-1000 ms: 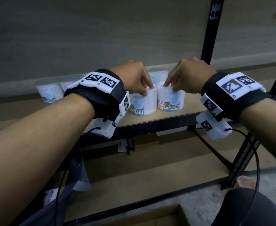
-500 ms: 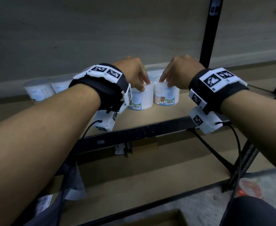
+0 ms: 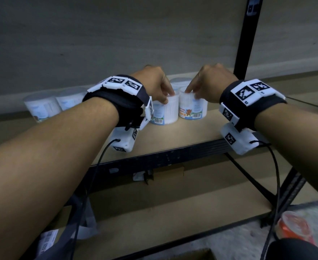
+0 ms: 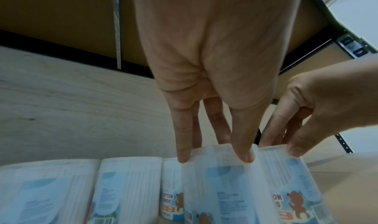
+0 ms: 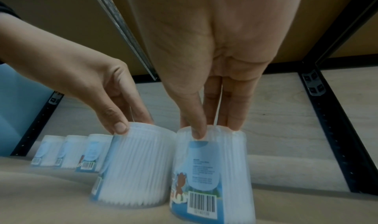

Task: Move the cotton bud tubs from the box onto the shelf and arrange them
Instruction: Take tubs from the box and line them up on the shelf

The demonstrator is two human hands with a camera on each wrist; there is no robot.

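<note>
Cotton bud tubs: left hand (image 3: 153,85) fingers clamp left tub (image 3: 165,113) rim, right hand (image 3: 211,81) clamps right tub (image 3: 192,107); rear tub (image 3: 178,82) mostly hidden, shelf (image 3: 182,136) row blurred.

Light was dim and cool throughout, brightest on the shelf board (image 3: 201,128) — the head view bowed its edges and smeared the orange object (image 3: 293,228), while both wrist views showed soft, motion-blurred tubs (image 5: 212,171).
</note>
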